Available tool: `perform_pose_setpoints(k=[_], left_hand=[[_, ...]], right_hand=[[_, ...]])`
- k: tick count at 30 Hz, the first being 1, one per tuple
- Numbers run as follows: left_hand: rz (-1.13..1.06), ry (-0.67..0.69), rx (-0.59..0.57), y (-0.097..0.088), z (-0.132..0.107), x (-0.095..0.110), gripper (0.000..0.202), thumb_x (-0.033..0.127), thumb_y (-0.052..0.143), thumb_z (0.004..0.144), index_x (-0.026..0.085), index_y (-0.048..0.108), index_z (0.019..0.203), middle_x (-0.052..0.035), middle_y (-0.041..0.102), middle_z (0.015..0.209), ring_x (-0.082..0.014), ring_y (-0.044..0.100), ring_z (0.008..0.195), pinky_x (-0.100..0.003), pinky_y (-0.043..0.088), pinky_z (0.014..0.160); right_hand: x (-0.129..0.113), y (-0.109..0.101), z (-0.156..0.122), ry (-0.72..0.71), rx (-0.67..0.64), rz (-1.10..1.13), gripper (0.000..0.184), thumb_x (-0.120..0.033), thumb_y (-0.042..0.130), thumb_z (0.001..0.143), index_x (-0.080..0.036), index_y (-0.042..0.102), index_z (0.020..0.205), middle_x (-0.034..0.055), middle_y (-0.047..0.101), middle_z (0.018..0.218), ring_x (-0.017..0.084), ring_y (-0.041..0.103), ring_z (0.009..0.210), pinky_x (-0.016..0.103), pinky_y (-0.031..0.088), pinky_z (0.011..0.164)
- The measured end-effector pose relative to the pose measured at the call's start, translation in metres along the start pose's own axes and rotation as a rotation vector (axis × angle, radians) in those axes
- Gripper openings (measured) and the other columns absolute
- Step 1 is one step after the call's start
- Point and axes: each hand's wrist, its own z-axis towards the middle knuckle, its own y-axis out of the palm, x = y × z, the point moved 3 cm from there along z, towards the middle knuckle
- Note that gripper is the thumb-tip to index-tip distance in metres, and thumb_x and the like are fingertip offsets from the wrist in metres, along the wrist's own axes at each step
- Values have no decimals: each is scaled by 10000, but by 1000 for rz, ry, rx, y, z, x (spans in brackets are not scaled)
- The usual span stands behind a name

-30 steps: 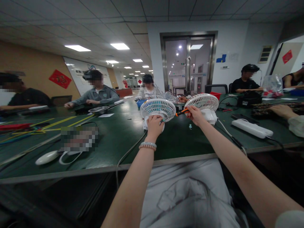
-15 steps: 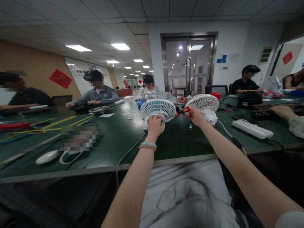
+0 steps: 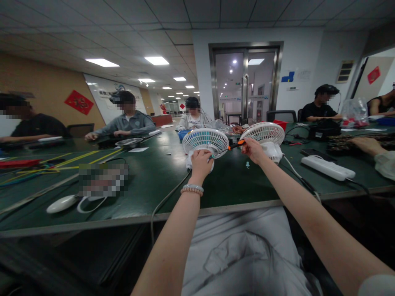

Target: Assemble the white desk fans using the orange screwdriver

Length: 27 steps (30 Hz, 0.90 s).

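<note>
A small white fan (image 3: 219, 144) stands on the green table with the back of its round grille toward me. My left hand (image 3: 201, 161) is closed over the fan's rear housing, its fingers curled against it. Beside the fingertips shows a small green piece (image 3: 211, 157). My right hand (image 3: 252, 150) grips an orange and black screwdriver (image 3: 237, 144) by its handle. The screwdriver points left, its orange front end at the grille's right edge; its shaft and tip cannot be made out. Behind the right hand stands a second white fan (image 3: 264, 132).
A pale blue small part (image 3: 247, 165) lies right of the first fan. Farther right is a white power strip (image 3: 328, 167). Cables run over the table's front edge (image 3: 240, 207). At left lies a white oval object (image 3: 61, 204). Several people sit around the table.
My right hand and the screwdriver have shifted or turned very slightly. The left hand and both fans stay in place.
</note>
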Motion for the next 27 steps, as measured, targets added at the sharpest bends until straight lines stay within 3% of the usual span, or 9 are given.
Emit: perform_pose_setpoints(k=[27], left_hand=[[16, 1, -3, -2, -1, 0, 208, 293, 550, 754, 246, 650, 931, -24, 598, 1052, -239, 413, 1043, -400, 333, 854]], right_hand=[[2, 0, -1, 28, -16, 34, 331, -460, 667, 647, -199, 466, 671, -67, 489, 430, 78, 454, 404, 212, 366, 448]])
